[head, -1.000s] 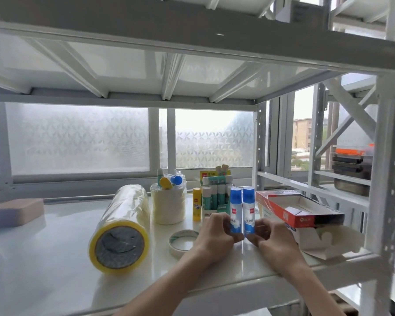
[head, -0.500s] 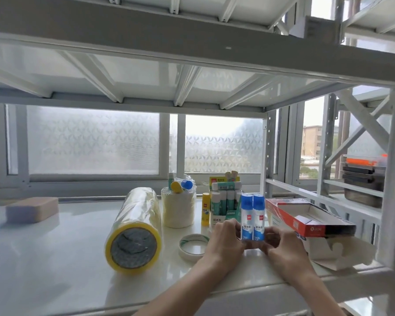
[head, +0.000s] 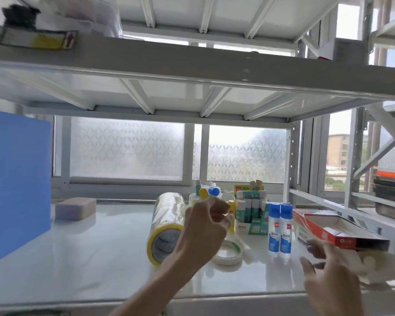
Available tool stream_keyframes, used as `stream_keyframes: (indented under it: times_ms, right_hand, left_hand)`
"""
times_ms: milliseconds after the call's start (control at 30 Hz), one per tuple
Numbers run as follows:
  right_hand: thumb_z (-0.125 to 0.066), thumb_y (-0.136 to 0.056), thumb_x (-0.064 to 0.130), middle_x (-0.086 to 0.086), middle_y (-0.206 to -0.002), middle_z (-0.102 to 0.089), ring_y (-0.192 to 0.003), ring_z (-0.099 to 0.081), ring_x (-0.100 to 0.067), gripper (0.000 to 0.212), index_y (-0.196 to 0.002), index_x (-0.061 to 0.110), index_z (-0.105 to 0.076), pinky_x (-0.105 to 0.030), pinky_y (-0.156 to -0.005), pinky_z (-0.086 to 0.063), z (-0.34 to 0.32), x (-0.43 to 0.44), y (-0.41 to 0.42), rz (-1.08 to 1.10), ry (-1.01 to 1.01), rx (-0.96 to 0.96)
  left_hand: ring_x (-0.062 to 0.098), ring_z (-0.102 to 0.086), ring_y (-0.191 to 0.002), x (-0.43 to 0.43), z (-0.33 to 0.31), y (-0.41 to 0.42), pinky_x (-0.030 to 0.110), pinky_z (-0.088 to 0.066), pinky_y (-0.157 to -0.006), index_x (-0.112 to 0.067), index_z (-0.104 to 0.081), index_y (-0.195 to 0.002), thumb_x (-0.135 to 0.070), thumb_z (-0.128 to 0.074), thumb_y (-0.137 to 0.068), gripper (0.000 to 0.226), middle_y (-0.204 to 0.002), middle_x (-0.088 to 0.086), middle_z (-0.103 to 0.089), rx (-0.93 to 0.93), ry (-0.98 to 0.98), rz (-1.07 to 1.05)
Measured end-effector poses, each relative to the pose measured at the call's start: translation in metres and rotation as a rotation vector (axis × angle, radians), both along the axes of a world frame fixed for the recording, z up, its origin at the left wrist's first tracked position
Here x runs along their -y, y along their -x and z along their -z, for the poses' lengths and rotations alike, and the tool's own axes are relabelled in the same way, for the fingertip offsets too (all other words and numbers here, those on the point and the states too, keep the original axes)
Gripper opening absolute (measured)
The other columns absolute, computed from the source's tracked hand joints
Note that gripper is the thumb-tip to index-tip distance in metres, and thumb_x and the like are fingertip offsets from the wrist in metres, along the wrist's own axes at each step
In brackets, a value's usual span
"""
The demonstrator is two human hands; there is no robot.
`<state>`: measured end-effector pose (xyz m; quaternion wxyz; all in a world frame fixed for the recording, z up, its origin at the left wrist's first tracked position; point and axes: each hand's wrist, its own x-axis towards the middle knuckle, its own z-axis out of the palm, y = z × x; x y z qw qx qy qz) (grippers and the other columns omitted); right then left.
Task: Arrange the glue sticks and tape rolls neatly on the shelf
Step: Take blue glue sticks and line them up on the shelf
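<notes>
Two blue-capped glue bottles (head: pixel 279 229) stand side by side on the white shelf (head: pixel 89 258). My left hand (head: pixel 203 233) hovers left of them with loosely curled fingers, holding nothing. My right hand (head: pixel 328 277) is lower right of the bottles, fingers spread, also empty. A small white tape ring (head: pixel 228 254) lies flat, partly hidden behind my left hand. A large yellow-edged tape roll (head: pixel 164 226) lies on its side. Behind stand a display box of green-and-white glue sticks (head: pixel 251 210), a yellow glue stick (head: pixel 232 210) and a white tape stack (head: pixel 195 199) with glue sticks on top.
An open red-and-white carton (head: pixel 338 231) lies at the right on crumpled packaging. A pinkish sponge block (head: pixel 75 208) sits at the back left. A blue panel (head: pixel 16 185) stands at the far left. The upper shelf beam (head: pixel 192 65) hangs overhead; the upright post (head: pixel 292 160) bounds the right.
Both hands have let go of the two blue-capped glue bottles and drawn apart, left hand up and left, right hand down and right. The view has tilted upward.
</notes>
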<state>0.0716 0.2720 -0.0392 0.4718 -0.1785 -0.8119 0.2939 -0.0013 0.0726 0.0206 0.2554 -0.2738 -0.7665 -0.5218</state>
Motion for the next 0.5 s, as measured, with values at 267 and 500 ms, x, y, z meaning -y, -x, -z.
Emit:
stream_keyframes:
  times_ms: [267,500]
  right_hand:
    - [-0.065,-0.084,0.006,0.005,-0.092,-0.068,-0.078,-0.062,-0.003,0.016,-0.096,0.017,-0.065,-0.012,-0.072,-0.052,-0.057,0.073,0.036,-0.428,-0.155,-0.013]
    - [-0.059,-0.087,0.02,-0.013,-0.117,-0.051,-0.097,-0.057,-0.028,0.04,-0.124,0.009,-0.046,-0.035,-0.076,-0.047,-0.112,0.09,0.159,-0.352,-0.329,0.439]
  left_hand:
    - [0.001,-0.066,-0.08,0.048,-0.031,0.047,0.004,-0.046,-0.06,-0.019,-0.071,-0.096,-0.016,-0.077,-0.079,0.019,-0.088,-0.007,-0.071,0.107,0.143,-0.209]
    - [0.018,-0.065,-0.089,0.021,-0.03,0.082,0.03,-0.057,-0.078,-0.01,-0.068,-0.106,-0.007,-0.069,-0.076,0.031,-0.096,0.003,-0.069,0.177,0.186,-0.249]
